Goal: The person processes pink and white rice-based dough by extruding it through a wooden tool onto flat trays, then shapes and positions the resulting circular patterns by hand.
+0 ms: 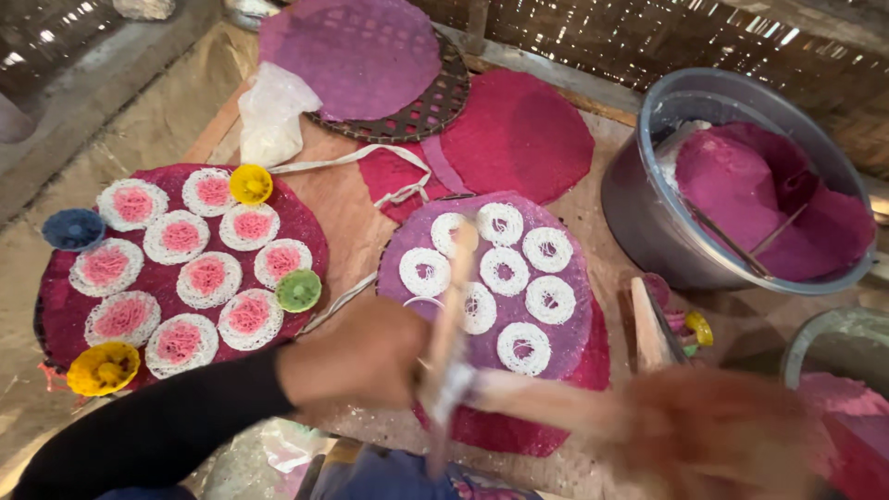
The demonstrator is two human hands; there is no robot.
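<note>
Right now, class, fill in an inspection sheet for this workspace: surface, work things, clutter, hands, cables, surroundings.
Surface: brown board carrying round pink and purple lacy sheets.
Work things: purple sheet with white lacy rings; wooden stick, blurred, above it.
Clutter: red sheet with pink-centred rings and yellow, green and blue cups; white plastic bag; white strap; woven tray; grey tub of pink dough.
Hands: left hand gripping the stick; right hand heavily blurred, grip unclear.
Cables: nothing seen.
Surroundings: woven bamboo wall behind; second basin at right.
</note>
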